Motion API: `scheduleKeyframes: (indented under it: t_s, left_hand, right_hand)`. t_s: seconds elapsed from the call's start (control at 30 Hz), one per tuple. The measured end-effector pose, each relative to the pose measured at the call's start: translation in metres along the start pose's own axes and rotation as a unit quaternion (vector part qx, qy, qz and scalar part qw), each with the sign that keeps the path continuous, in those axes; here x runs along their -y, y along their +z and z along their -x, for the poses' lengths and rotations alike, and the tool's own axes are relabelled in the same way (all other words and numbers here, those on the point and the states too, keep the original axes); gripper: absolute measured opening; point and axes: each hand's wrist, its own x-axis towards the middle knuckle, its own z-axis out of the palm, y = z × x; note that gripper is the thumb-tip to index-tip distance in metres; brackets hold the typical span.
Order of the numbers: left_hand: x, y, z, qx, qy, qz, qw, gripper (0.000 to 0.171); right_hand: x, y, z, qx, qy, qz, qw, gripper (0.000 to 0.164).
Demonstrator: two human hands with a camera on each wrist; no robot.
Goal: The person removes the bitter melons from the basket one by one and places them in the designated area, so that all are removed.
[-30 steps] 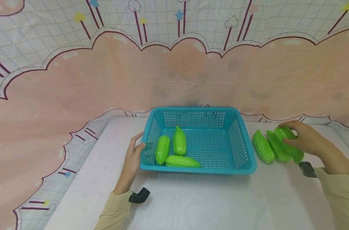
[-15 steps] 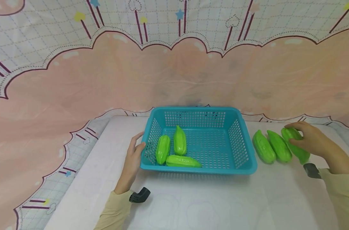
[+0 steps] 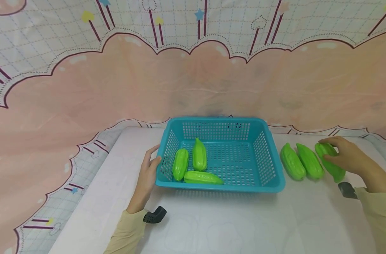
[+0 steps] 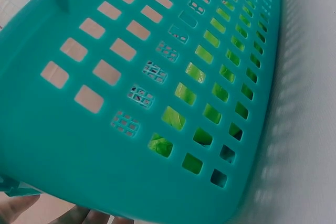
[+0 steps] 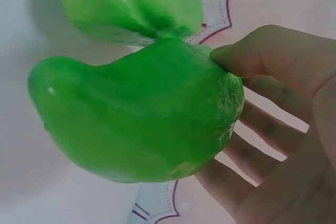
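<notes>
A blue plastic basket (image 3: 231, 190) stands mid-table. My left hand (image 3: 145, 180) holds its left side, with fingers and thumb at the rim; in the left wrist view several fingertips (image 4: 89, 216) show past the edge of the perforated wall. Inside the basket lie three bright green bitter melons, one upright at the left (image 3: 180, 164), one beside it (image 3: 199, 155), one crosswise in front (image 3: 203, 177). At the right, my right hand (image 3: 348, 155) grips another bitter melon (image 5: 136, 114) by one end, thumb on the near side and fingers on the far side.
Two more bitter melons lie side by side between the basket and my right hand, one nearer the basket (image 3: 292, 162) and one further right (image 3: 309, 161). A patterned cloth (image 3: 212, 84) hangs behind the white table (image 3: 212, 225).
My right hand has shifted right with its bitter melon, away from the two beside it, which it overlapped before. The left hand and the basket hold their place.
</notes>
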Motion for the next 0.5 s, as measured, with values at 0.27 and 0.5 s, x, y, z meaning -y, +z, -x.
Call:
scheduleKeyframes:
  t_s: [0.27,0.5]
  left_hand:
    - [-0.0007,0.0006,0.0004,-0.001,-0.001,0.001,1.0000,0.046]
    - [-0.0022,0.0005,0.0019,0.001,-0.001,0.003,1.0000,0.047]
  right_hand:
    - [-0.0041,0.0040,0.0000,0.019,0.008,-0.015,1.000,0.050]
    - [-0.0082,0.0067,-0.0003,0.021,0.012,-0.021,0.999,0.049]
